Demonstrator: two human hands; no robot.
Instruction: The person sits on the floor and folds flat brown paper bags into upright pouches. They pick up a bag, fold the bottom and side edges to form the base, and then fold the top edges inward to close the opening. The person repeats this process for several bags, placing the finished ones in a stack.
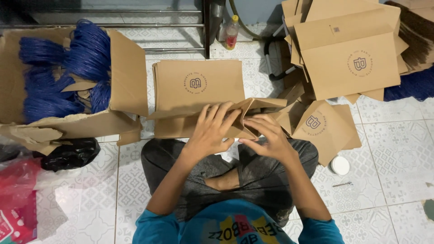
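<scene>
A person sits cross-legged on the tiled floor [398, 149], both hands at a brown paper bag [253, 108] held just above the knees. The left hand [211, 131] lies flat over the bag's near edge, fingers [217, 115] spread apart and pressed on the paper. The right hand [266, 135] curls its fingers [253, 123] together into the bag's open fold — whether the tips pinch the paper cannot be told, since the fold hides them. The hands cover much of the bag, so its lower edge is out of sight.

Just behind it lies a flat stack of bags [199, 86], its front part hidden by the held one. More flat bags sit in a loose pile [348, 54] at the upper right, cut off by the top edge, and one bag [325, 129] lies beside the right knee. To the left a cardboard box [126, 72] holds bundles of blue cord [86, 54]; its left side is cut off. A black plastic bag [70, 153] sits just below the box, and a red plastic bag [18, 185] runs off the left edge. A small white lid [340, 165] rests on the floor near the right knee, and a bottle [232, 31] stands by the far wall — its contents are hard to make out.
</scene>
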